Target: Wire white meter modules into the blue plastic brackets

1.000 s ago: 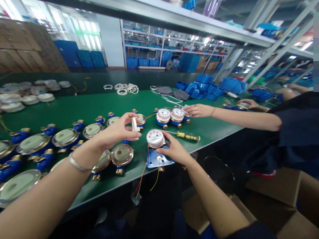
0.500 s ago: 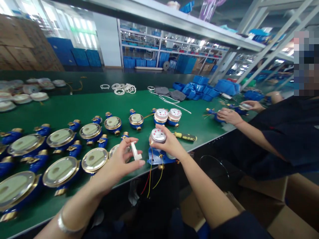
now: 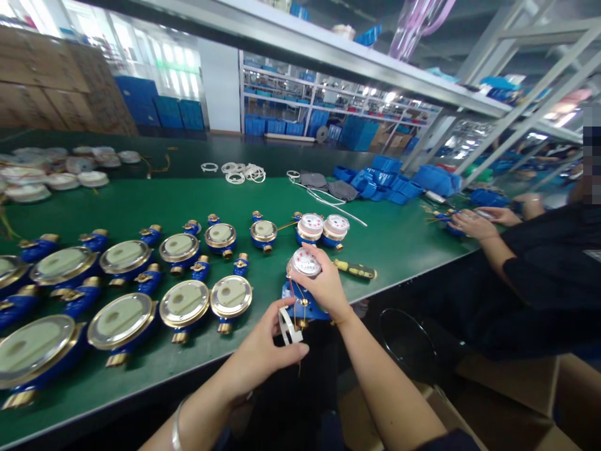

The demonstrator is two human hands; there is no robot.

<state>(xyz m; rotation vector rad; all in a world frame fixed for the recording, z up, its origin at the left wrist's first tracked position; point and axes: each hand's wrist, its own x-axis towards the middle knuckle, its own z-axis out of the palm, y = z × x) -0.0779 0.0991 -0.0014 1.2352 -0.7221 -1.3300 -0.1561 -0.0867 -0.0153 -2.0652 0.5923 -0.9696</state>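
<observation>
left hand [image 3: 260,354] pinching white ring [image 3: 287,327], right hand [image 3: 323,285] grasping meter register [image 3: 305,263] just above

Both forearms reach forward; the left hand [image 3: 263,354] pinches with thumb and fingertips, while the right hand [image 3: 322,285] curls its fingers, palm down.

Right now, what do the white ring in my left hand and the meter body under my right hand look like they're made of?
The white ring in the left hand looks like matte moulded plastic: opaque and thin-walled. The meter body under the right hand seems to be metal painted glossy blue, with bare brass-coloured fittings; I can't confirm the metal.
</observation>
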